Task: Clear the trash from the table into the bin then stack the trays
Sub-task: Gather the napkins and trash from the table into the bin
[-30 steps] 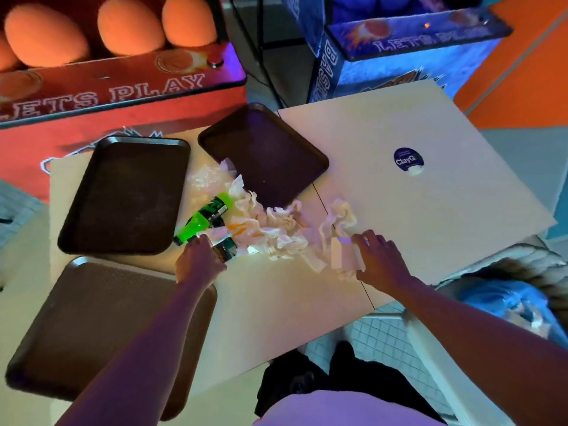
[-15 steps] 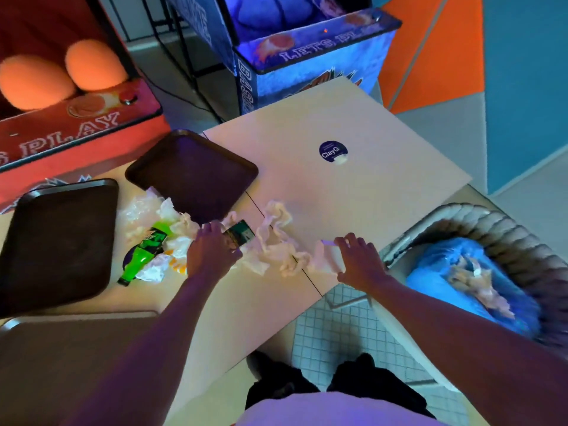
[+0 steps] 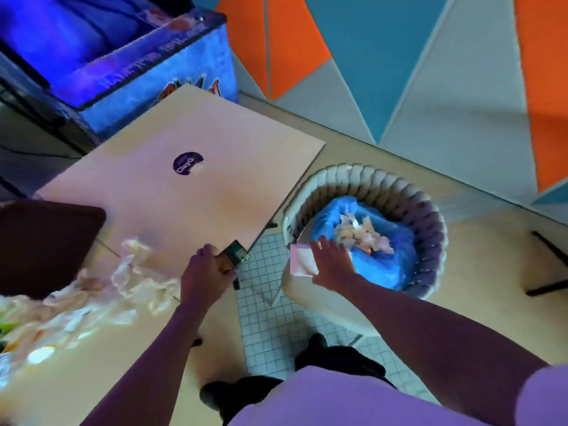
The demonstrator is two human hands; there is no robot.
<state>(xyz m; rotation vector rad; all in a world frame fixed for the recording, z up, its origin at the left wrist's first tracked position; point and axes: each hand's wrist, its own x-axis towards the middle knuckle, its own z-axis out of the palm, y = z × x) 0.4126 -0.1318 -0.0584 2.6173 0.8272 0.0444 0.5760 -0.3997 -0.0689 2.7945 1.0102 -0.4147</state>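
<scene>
My left hand (image 3: 204, 270) grips a small green packet (image 3: 235, 256) at the table's (image 3: 190, 204) near edge. My right hand (image 3: 332, 262) holds a white folded paper (image 3: 301, 260) over the near rim of the woven bin (image 3: 430, 210), which is lined with a blue bag (image 3: 390, 262) and has crumpled paper inside. Crumpled white napkins (image 3: 135, 272) lie spread on the table to the left. One dark tray (image 3: 46, 244) shows at the left edge; the other trays are out of view.
A blue arcade machine (image 3: 147, 66) stands behind the table. A round sticker (image 3: 187, 162) is on the tabletop. White tiled floor (image 3: 270, 318) lies between table and bin. My shoes (image 3: 335, 358) are below. A dark bar (image 3: 550, 247) lies on the floor at right.
Both hands moved right toward the bin, the left carrying the green packet to the table edge, the right carrying the white paper over the bin rim. The view swung right.
</scene>
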